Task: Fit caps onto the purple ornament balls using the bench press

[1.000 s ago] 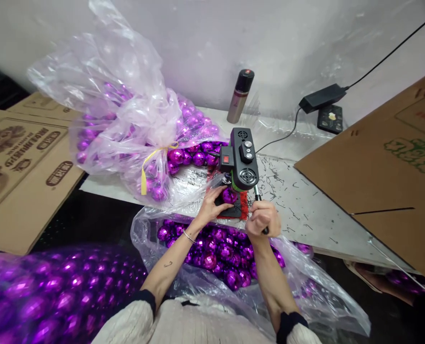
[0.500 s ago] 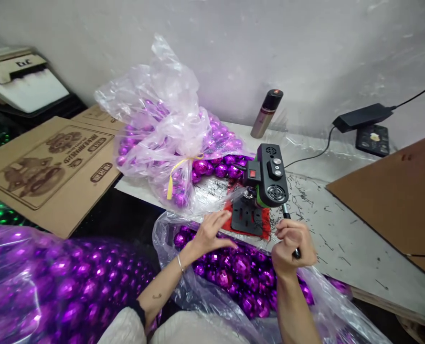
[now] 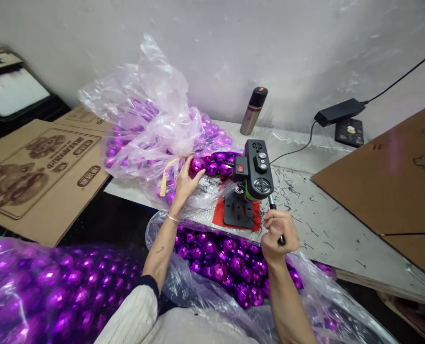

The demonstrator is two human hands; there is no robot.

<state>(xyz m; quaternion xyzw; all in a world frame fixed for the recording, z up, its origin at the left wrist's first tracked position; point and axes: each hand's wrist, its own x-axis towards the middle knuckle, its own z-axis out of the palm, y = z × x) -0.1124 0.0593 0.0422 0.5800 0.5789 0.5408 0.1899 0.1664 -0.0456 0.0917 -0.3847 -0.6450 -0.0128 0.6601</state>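
Cardboard point(image 3: 65, 157), printed, laid at left. Clear bag point(image 3: 165, 110), tied with yellow ribbon point(image 3: 163, 187), filled with purple balls point(image 3: 115, 143). Single purple ball point(image 3: 197, 165), near the bag's knot, spanned by thumb and fingers of left hand point(image 3: 186, 184); firmness of grip cannot be told. Black machine point(image 3: 258, 167), mounted over slotted plate point(image 3: 237, 220); its lever handle point(image 3: 281, 240) enclosed by curled right hand point(image 3: 280, 230).
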